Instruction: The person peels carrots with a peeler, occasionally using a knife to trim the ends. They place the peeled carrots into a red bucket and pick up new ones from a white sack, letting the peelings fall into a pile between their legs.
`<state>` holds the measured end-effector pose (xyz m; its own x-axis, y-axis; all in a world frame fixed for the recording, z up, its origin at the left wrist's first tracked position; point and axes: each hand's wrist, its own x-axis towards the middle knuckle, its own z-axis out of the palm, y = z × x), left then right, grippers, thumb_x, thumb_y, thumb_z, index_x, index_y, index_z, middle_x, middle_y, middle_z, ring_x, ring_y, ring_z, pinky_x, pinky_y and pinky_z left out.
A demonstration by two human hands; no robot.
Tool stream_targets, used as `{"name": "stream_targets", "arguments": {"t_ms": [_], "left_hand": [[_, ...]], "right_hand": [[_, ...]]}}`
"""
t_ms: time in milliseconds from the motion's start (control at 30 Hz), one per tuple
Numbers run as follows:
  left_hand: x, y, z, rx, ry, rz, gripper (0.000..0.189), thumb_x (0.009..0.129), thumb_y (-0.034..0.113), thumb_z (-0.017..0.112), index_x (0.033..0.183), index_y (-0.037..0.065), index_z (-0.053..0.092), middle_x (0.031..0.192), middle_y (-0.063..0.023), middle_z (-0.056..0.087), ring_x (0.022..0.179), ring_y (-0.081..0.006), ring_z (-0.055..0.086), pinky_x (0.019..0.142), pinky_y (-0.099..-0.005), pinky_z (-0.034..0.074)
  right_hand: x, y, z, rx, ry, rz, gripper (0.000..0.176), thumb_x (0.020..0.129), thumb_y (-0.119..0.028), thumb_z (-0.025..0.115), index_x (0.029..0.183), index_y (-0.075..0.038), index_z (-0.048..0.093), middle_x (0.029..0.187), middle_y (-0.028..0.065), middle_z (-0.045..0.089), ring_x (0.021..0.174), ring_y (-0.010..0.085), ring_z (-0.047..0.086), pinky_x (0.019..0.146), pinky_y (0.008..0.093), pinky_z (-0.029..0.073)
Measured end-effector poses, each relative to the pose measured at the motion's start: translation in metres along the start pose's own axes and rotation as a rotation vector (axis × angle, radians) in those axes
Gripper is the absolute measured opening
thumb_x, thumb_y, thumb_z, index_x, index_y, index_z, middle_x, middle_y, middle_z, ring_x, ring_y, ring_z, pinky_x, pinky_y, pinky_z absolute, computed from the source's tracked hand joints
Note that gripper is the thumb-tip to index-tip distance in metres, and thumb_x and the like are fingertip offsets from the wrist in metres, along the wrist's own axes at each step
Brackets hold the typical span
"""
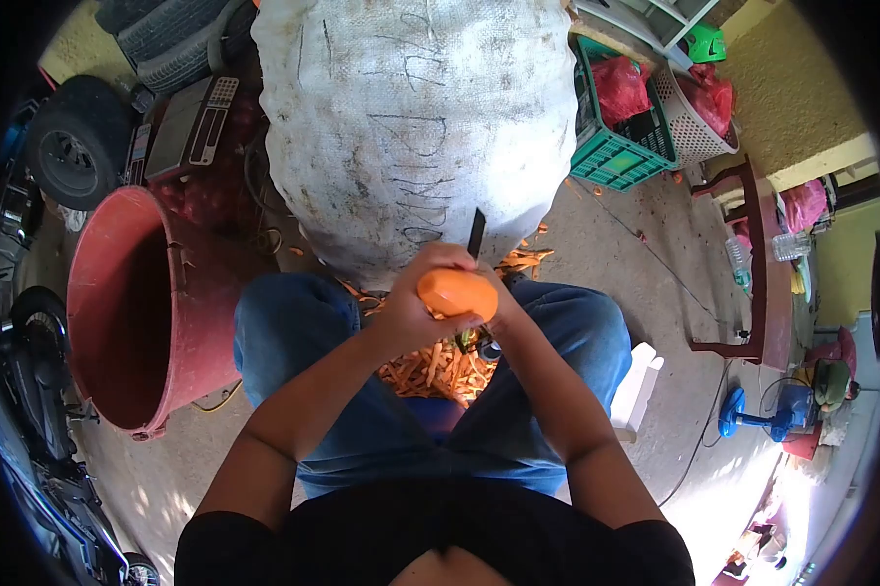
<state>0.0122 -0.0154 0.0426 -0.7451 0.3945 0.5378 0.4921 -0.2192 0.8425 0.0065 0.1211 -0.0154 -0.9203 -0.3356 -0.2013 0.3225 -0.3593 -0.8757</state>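
A peeled, bright orange carrot [461, 295] sits between my hands, its thick end toward the camera. My left hand [412, 301] is closed around it, with the thumb along the near side and the fingers over the far side. Mostly hidden behind the carrot, my right hand [499, 311] is closed as well. From beyond the fingers sticks a dark, narrow knife [477, 232] with a slanted tip; its grip is hidden. Below the hands, between my knees, orange peelings [438, 373] fill a blue tub [432, 414].
A big white woven sack [415, 127] stands right in front of my knees. At left is a red barrel [171, 313], with a scale [191, 127] and tyres [74, 146] behind it. On the right are a green crate [620, 161], a white box [638, 391] and a blue fan [735, 412].
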Motion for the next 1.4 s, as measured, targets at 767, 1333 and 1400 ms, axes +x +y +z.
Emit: {"name": "stream_targets", "arguments": {"t_ms": [767, 1333, 1400], "left_hand": [[-0.003, -0.018, -0.033, 0.309, -0.149, -0.665, 0.053, 0.055, 0.008, 0.065, 0.103, 0.004, 0.044, 0.085, -0.01, 0.055, 0.077, -0.0182, 0.054, 0.068, -0.0284, 0.042], [-0.008, -0.01, -0.033, 0.136, -0.309, -0.625, 0.05, 0.053, 0.011, 0.068, 0.099, 0.003, 0.048, 0.085, -0.0095, 0.057, 0.078, -0.0158, 0.055, 0.071, -0.0268, 0.042], [-0.006, -0.006, -0.03, 0.245, -0.287, -0.628, 0.048, 0.054, 0.011, 0.067, 0.097, 0.002, 0.048, 0.083, -0.0124, 0.057, 0.078, -0.0196, 0.056, 0.07, -0.0279, 0.042]], "right_hand": [[-0.016, -0.05, 0.0, -1.233, 0.224, -0.275, 0.016, 0.069, -0.016, 0.056, 0.082, -0.007, 0.054, 0.06, 0.0172, 0.053, 0.059, 0.0348, 0.052, 0.053, 0.0396, 0.042], [-0.017, -0.048, -0.004, -1.326, 0.052, -0.281, 0.023, 0.059, -0.005, 0.056, 0.082, -0.006, 0.052, 0.064, 0.0162, 0.055, 0.062, 0.0337, 0.054, 0.054, 0.0379, 0.042], [-0.015, -0.049, -0.005, -1.318, 0.067, -0.263, 0.023, 0.059, -0.005, 0.055, 0.082, -0.006, 0.052, 0.065, 0.0163, 0.055, 0.062, 0.0339, 0.054, 0.054, 0.0379, 0.042]]}}
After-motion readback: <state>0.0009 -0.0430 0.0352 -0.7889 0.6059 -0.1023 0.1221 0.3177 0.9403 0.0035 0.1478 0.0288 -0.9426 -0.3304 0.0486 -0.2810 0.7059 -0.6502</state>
